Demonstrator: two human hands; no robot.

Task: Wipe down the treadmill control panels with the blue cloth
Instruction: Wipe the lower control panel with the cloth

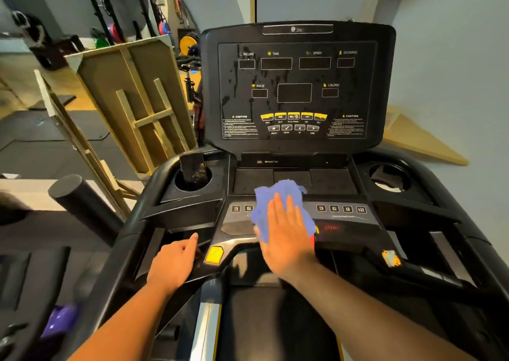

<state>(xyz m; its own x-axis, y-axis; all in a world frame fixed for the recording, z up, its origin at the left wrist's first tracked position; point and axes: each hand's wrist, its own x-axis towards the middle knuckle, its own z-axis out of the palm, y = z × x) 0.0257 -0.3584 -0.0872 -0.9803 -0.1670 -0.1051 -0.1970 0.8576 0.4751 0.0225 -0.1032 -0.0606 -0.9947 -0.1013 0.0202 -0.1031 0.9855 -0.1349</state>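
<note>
Cloth [278, 203], blue and bunched, lies on the lower control panel [347, 223] of the treadmill, near the middle, covering part of the row of number keys; keys marked 3 and 6 show to its left and 9, 6, 9, 12 to its right. The right hand [287, 239] lies flat on the cloth with its fingers straight and close together, pressing it against the panel. The left hand [173, 264] rests on the left handlebar [154, 250], fingers loosely bent over the bar and the thumb pointing far; whether it truly grips the bar is hard to tell from this angle. A yellow patch [214, 255] sits on the bar just right of that hand. Beyond the cloth stands the upright console [297, 85], dark and switched off, with labels for incline, time, speed, pulse and calories, a row of yellow buttons, and wet streaks and drops on its left half. A dark phone [194, 170] stands in the left cup holder [190, 184]; the right cup holder [389, 177] is on the far right. To the left of the treadmill lean wooden frames [132, 96], with coloured weight plates [188, 44] farther back.
</note>
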